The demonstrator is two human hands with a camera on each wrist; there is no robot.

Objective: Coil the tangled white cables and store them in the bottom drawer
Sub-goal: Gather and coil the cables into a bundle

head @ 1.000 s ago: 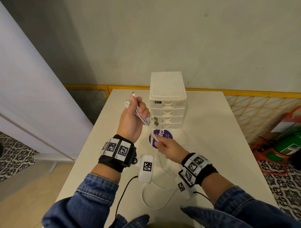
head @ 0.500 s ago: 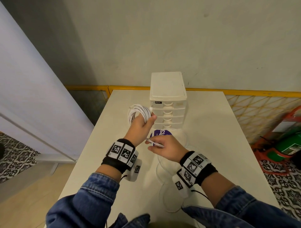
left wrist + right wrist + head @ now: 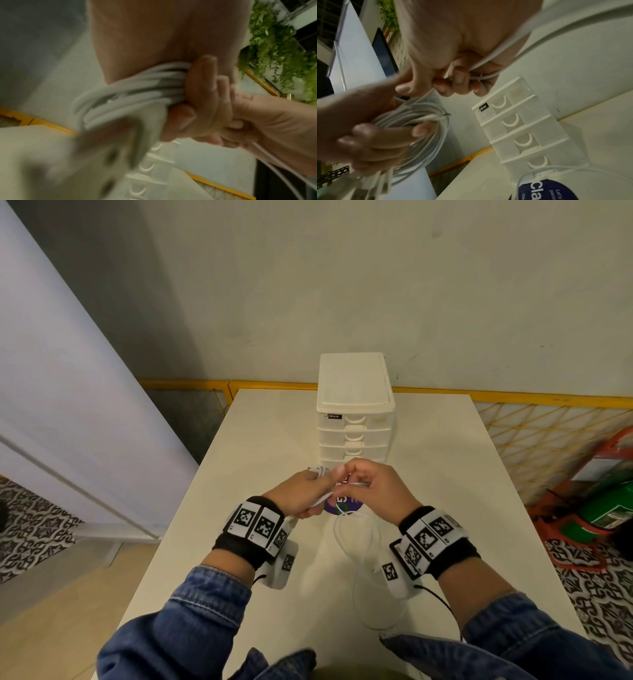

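Observation:
My left hand grips a coil of white cable, its fingers curled round the bundled loops. Close beside it, my right hand pinches the loose strand of the same cable that runs back past the wrist. Both hands meet above the table just in front of the white drawer unit, whose drawers all look closed. More white cable lies in loose loops on the white table below the hands.
A round purple label lies on the table under the hands, partly hidden. Left of the table stands a pale panel. A yellow rail and mesh fence run behind and to the right, with red and green items on the floor.
My left hand has come down and toward me with the coil. My right hand has risen from the table to meet it, bringing the loose strand up to the coil.

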